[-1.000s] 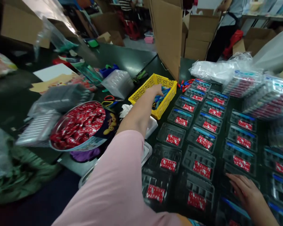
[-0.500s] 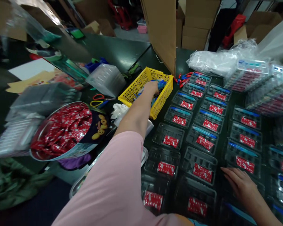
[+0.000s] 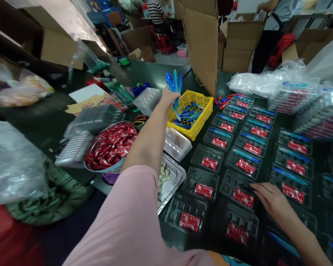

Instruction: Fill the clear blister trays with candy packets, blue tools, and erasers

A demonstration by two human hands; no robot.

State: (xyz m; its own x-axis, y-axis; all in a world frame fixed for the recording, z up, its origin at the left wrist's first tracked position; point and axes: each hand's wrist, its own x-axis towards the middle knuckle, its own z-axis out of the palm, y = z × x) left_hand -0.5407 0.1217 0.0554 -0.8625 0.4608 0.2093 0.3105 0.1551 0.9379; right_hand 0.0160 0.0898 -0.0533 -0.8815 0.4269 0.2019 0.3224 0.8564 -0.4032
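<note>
My left hand (image 3: pixel 170 96) is raised at the left edge of the yellow basket (image 3: pixel 195 131), closed round several blue and light-blue plastic tools (image 3: pixel 175 82). More blue tools (image 3: pixel 191 114) lie inside the basket. On the right, my right hand (image 3: pixel 268 194) reaches over the rows of clear trays, its fingertips at the edge of a tray (image 3: pixel 229 181) that holds a red packet (image 3: pixel 243 197). Its fingers are close together, and whether anything is between them cannot be made out. Trays farther back hold blue tools along with red packets.
A round tub of red packets (image 3: pixel 113 144) stands at the left beside stacked clear trays (image 3: pixel 74 149). A metal tray (image 3: pixel 176 179) holds small pale pieces. Filled trays (image 3: pixel 294 98) are stacked at the right. A cardboard flap (image 3: pixel 201 44) rises behind the basket. People are in the background.
My left hand has come up out of the yellow basket with several blue tools. My right hand has shifted slightly left and up to another tray. The view has turned left.
</note>
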